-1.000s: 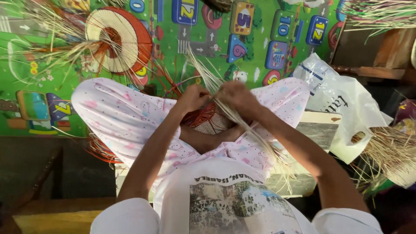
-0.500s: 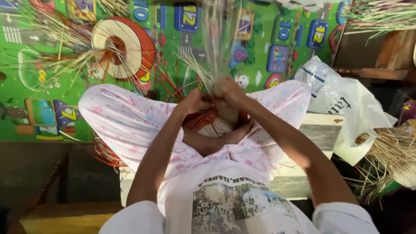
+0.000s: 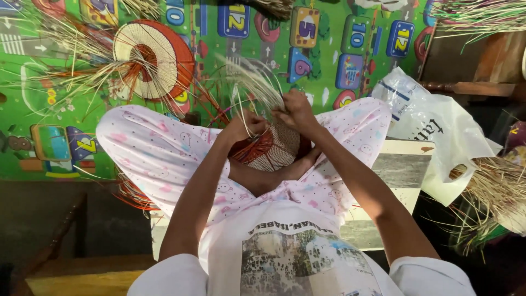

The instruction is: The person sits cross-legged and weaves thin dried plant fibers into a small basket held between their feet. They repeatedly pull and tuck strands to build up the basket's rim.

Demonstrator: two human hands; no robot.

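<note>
View: the scene is seen from above, down onto a seated person with legs crossed in pale pink patterned trousers [image 3: 159, 159].

Left hand: the left hand [image 3: 245, 127] is held over the lap, its fingers curled and pinched on a few pale straw strands [image 3: 253, 82].

Right hand: the right hand [image 3: 295, 109] is raised just beside the left, fingers pressed together around the same bundle of strands; the individual fingertips cannot be told apart.

Worked piece: a half-woven basket piece [image 3: 272, 149], pale at the centre with reddish-brown strips at its left edge, is rested in the lap directly beneath both hands, between the knees and against a bare foot [image 3: 296, 167].

Loose strands: the strands are fanned upward and leftward from the hands, blurred at their tips.

Floor covering: a green play mat [image 3: 33, 104] printed with coloured tiles is spread beyond the knees.

Finished work: a round woven disc [image 3: 150, 57], cream with an orange-red rim and uncut straw ends radiating outward, is laid on the mat, well apart from the hands.

Right side: a white plastic bag [image 3: 438, 131] is seen near the right knee, and a bundle of dry straw [image 3: 493, 192] is lying just beyond it.

Seat: a pale board [image 3: 402, 170] is visible under the right leg.
</note>
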